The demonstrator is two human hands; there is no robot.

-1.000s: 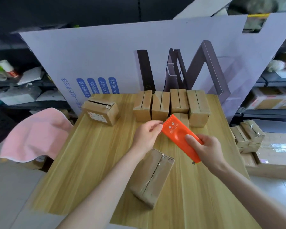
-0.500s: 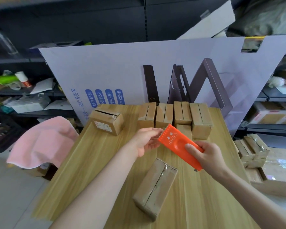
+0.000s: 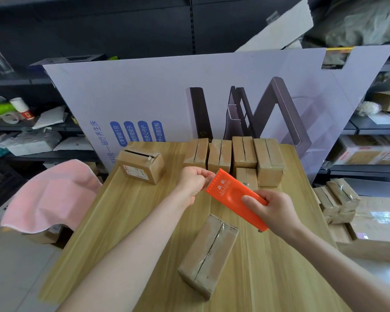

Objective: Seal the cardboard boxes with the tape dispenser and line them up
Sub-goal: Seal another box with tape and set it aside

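since a second ago the left hand (image 3: 193,182) has curled tighter, its fingers (image 3: 208,176) now pinching at the toothed front edge of the orange tape dispenser (image 3: 230,192); whether tape sits between them cannot be told. the right hand (image 3: 277,210) grips the dispenser's rear end, thumb on top, holding it above the middle of the counter (image 3: 126,221). a slanted box (image 3: 208,255) lies at 6 o'clock below both hands, centre seam facing up. four boxes (image 3: 221,154) stand in a row at 12 o'clock, a smaller box (image 3: 247,176) just in front. another box (image 3: 142,164) sits at 10 o'clock, a pink cloth (image 3: 47,197) at 9 o'clock beside the counter.
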